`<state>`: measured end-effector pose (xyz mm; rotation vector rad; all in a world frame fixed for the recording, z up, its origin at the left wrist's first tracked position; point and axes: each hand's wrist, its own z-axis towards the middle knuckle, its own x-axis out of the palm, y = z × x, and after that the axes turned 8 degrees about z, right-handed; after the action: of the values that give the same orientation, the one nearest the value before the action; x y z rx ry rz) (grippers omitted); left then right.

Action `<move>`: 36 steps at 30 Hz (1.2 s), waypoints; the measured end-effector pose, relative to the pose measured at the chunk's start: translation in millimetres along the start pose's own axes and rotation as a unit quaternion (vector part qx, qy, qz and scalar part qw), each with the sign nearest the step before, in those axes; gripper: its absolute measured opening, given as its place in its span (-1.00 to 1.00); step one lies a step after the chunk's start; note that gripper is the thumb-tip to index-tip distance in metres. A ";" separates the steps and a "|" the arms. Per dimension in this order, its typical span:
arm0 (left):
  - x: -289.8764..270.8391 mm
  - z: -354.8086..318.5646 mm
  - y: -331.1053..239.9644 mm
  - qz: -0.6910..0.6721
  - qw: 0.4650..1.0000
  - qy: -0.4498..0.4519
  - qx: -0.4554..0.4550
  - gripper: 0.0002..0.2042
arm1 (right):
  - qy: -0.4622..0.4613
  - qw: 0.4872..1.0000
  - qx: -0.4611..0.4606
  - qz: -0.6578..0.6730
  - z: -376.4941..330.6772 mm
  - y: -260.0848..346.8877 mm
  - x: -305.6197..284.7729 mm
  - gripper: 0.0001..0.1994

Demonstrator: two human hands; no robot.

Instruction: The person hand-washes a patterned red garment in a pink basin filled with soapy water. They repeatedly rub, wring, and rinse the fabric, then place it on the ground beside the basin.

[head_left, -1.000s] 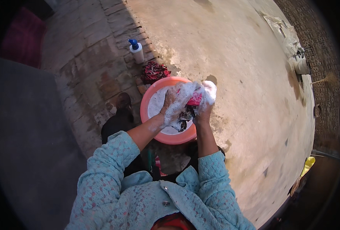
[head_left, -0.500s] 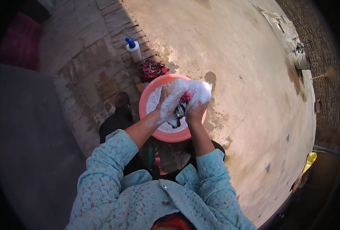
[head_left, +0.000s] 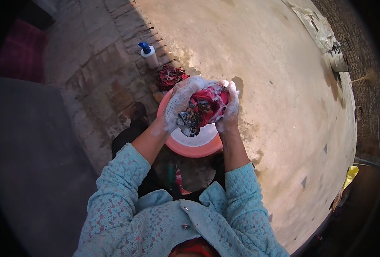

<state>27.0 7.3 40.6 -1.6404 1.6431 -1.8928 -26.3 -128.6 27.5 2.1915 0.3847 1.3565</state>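
Note:
Above a pink basin (head_left: pixel 189 150) of foamy white water, a wet bunched cloth (head_left: pixel 206 107) in red, black and grey is gathered between my two hands. My left hand (head_left: pixel 179 103) is cupped round its left side, coated in suds. Round the right side curls my right hand (head_left: pixel 231 105), its fingers at the top edge of the bundle and foam on its skin. Parts of the fingers are hidden by lather and cloth. Just beyond the basin's far left rim lies another crumpled red and black patterned cloth (head_left: pixel 171 77).
A white pump bottle (head_left: pixel 149 56) with a blue top stands on the brick paving (head_left: pixel 100 64) at far left. Concrete floor (head_left: pixel 284 107) with wet patches spreads to the right. A whitish bucket (head_left: pixel 338 63) and plastic sheeting (head_left: pixel 312 25) sit by the brick wall at far right.
The hands have lifted slightly and turned apart, so much more of the red cloth shows between them. Less foam covers the right hand.

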 end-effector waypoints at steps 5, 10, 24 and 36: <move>-11.6 6.2 -7.3 0.065 0.995 -0.026 0.078 -0.86 | 0.024 0.995 0.072 0.058 -10.8 -3.0 17.7 -0.53; -11.9 1.4 2.8 0.185 0.976 -0.031 0.114 -0.76 | 0.051 0.992 0.084 0.084 -7.2 -8.6 1.8 -0.56; 8.0 -10.4 7.6 -0.169 0.985 -0.001 -0.046 -0.71 | 0.071 0.932 -0.182 -0.304 -41.5 0.5 47.4 -0.54; -43.9 -0.1 -3.2 -0.161 0.984 -0.063 0.031 -0.74 | 0.081 0.975 -0.149 -0.143 -24.4 -17.5 27.8 -0.31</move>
<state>45.7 38.9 16.4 -2.0560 1.3216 -1.9046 -34.7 -93.4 46.8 1.7165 0.5008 1.3377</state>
